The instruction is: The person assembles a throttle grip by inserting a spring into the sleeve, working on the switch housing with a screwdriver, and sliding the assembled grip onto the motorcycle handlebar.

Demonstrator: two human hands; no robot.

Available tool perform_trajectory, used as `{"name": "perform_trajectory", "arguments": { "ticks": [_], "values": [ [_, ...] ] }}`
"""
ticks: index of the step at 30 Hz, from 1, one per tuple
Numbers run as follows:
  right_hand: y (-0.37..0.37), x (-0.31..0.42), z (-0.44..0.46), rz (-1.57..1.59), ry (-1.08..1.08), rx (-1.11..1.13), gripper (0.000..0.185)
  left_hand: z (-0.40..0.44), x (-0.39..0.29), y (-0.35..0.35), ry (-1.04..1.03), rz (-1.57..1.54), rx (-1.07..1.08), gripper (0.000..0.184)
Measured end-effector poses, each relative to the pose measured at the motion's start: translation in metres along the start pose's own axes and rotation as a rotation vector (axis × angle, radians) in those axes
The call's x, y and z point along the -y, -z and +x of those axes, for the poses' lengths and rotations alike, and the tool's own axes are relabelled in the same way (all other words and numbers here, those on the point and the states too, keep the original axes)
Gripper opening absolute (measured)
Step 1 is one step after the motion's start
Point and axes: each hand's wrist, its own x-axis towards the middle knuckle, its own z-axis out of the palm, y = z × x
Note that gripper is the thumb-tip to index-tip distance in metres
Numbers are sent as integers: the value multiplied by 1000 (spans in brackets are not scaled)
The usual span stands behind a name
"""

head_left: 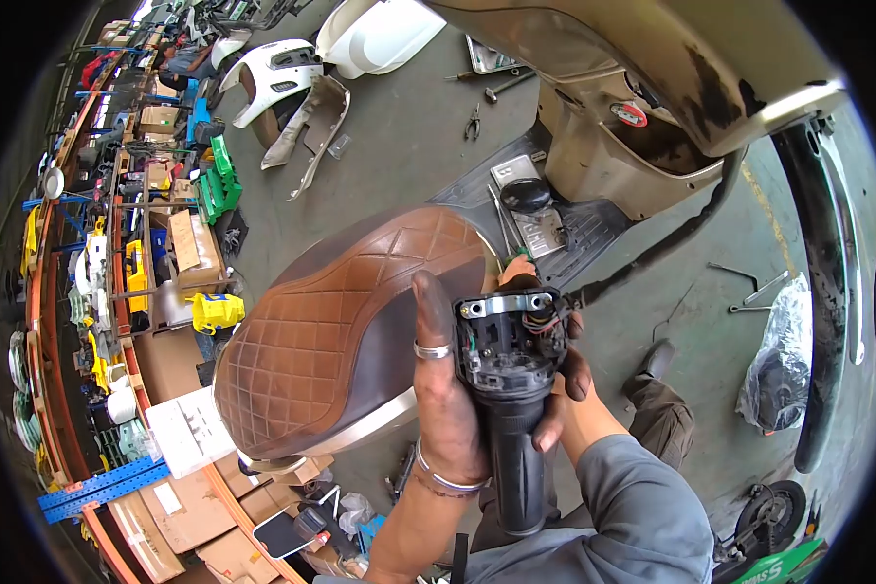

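My left hand (443, 419) is wrapped round a black handlebar switch housing (506, 355) with a rubber grip (518, 467) below it. The housing's open inside faces me, showing wires and a metal bracket. Behind it, my right hand (519, 271) is mostly hidden; only a small part shows above the housing, close to a green-ended tool, and I cannot see whether it holds anything. A thick black cable sleeve (652, 248) runs from the housing towards the scooter's tan front panel (603, 161). The brown quilted scooter seat (311, 331) lies to the left.
On the footboard (467, 200) are a number plate (545, 232) and a round black part (526, 195). Pliers (472, 124) and a hammer (506, 88) lie on the floor. White body panels (380, 39) stand beyond. Shelves with boxes line the left; a phone (287, 535) lies below.
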Motion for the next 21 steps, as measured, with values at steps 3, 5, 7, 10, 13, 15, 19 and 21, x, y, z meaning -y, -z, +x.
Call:
{"name": "perform_trajectory", "arguments": {
  "ticks": [3, 5, 7, 10, 13, 15, 19, 21],
  "values": [
    [33, -11, -13, 208, 0, 126, 52, 1, 0, -6, -76, 82, -4, 92],
    [43, -26, -22, 212, -37, 89, 44, -2, -4, -9, -108, 189, 24, 89],
    [92, -50, -66, 247, 59, -21, 44, -8, -5, -15, -123, 188, 60, 85],
    [224, -50, -187, 284, 249, -284, 37, -19, -8, -20, -35, 212, 46, 82],
    [345, -54, -294, 400, 297, -382, 37, -30, -12, -42, -18, 234, -6, 75],
    [424, -38, -368, 590, 211, -424, 37, -37, -12, -49, 12, 209, 1, 73],
    [538, -38, -445, 804, 501, -822, 21, -51, -13, -63, -9, 225, -5, 66],
    [592, -10, -460, 1273, 630, -861, 29, -53, -11, -70, 10, 208, 2, 63]
  ]
}}
